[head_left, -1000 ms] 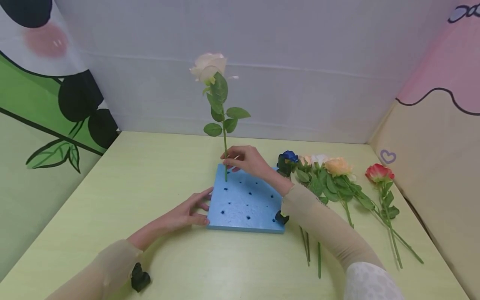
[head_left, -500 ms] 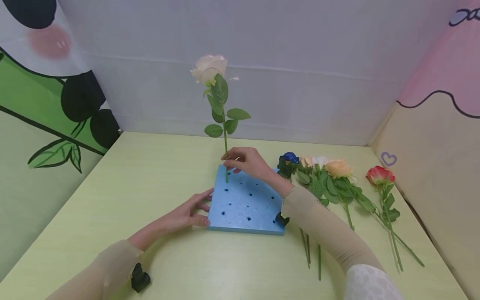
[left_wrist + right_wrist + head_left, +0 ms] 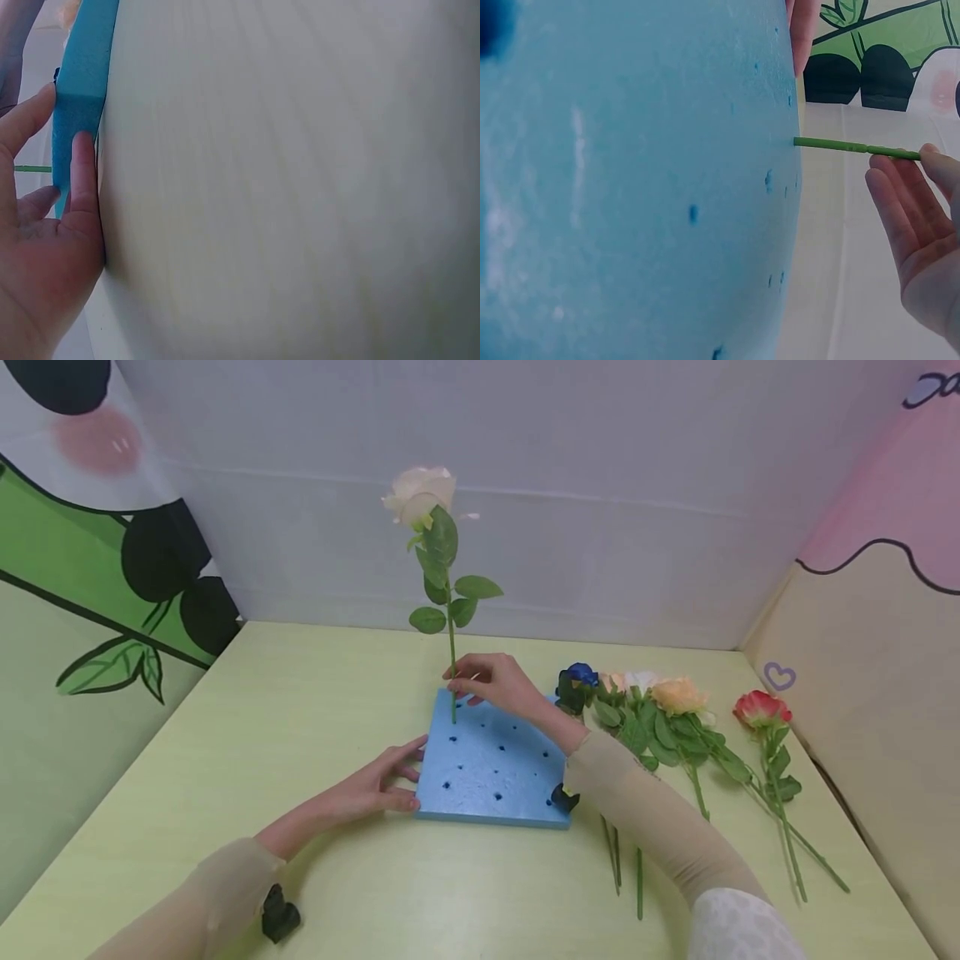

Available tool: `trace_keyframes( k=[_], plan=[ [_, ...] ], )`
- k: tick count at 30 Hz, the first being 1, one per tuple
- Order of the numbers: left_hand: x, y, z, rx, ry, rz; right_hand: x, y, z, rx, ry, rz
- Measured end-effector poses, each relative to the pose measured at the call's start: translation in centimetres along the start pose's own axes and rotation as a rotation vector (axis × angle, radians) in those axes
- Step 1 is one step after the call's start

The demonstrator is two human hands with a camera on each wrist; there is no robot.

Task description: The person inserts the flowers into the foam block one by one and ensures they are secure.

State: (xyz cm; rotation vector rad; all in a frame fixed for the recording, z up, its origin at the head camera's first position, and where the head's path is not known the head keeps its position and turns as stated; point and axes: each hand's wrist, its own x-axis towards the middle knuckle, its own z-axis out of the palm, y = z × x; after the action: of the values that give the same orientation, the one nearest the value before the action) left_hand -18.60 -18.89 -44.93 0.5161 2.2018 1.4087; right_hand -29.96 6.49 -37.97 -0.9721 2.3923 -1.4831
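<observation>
Nearly upright, a pale pink-white rose stands over the far left part of a blue foam board, the lower end of its green stem meeting the board's top; how deep it goes, if at all, cannot be told. The right hand pinches the stem low down between thumb and fingers, a hold that probably steadies and guides it. The left hand, its fingers loosely extended, rests against the board's left side, presumably so the board does not slide. Small dark holes dot the surface. To the right on the pale table, a blue rose, a peach rose and other flowers lie bunched, with a red rose farther out, stems toward the person, perhaps for easy reach. Behind hangs a whitish backdrop.
</observation>
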Motion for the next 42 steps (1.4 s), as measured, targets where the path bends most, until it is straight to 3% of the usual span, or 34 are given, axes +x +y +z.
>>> trace_keyframes(
  k=[13,19,28,42],
  plan=[
    [0.0,-0.1,0.1,-0.055,-0.011,0.003,-0.3,0.1,0.0,0.015,0.006,0.007],
    [0.1,-0.1,0.1,-0.058,-0.015,0.015,-0.9,0.1,-0.4,-0.051,0.015,0.007],
    [0.1,-0.1,0.2,-0.012,0.013,-0.035,-3.2,-0.4,-1.9,-0.157,0.042,-0.052],
    [0.1,-0.4,0.2,-0.016,0.008,0.006,-7.6,0.1,-5.3,-0.251,0.206,-0.118]
  ],
)
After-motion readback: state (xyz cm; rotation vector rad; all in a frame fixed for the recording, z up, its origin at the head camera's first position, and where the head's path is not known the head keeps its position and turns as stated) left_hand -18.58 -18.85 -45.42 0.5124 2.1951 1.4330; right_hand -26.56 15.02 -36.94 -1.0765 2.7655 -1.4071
